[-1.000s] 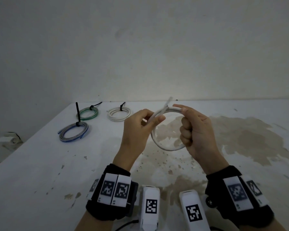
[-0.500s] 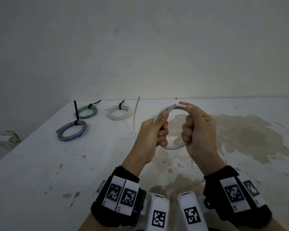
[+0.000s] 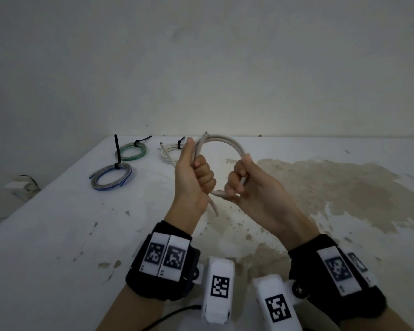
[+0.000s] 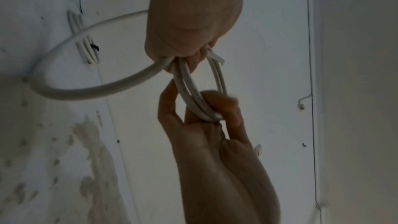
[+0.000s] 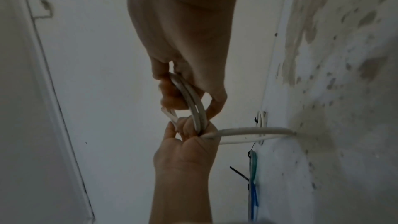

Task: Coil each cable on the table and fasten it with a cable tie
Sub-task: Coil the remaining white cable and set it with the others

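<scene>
From the head view, the white cable [image 3: 225, 142] is held up in the air above the counter [image 3: 58, 223], bent into a ring between the two hands. The left hand [image 3: 193, 180] has its grip wrapped round the left side of the ring, thumb up along the strands, with one free end sticking up past the thumb and another tail hanging below the fist. The right hand [image 3: 246, 185] has its grip curled round the right side. Far left on the counter lie three coils already tied: a green coil [image 3: 131, 151], a grey-blue coil [image 3: 111, 179] and a white coil [image 3: 170, 152].

From the left wrist view, the cable shows as two or three turns gathered under the fingers [image 4: 217, 106], with one wider loop springing out to the side. It looks light but stiff and springy, so it will likely try to unwind if released.

From the right wrist view, the strands lie side by side where both grips meet. The best hold is probably one hand pinching all turns together at that crossing, leaving the other free for a tie; no loose tie is visible.
</scene>
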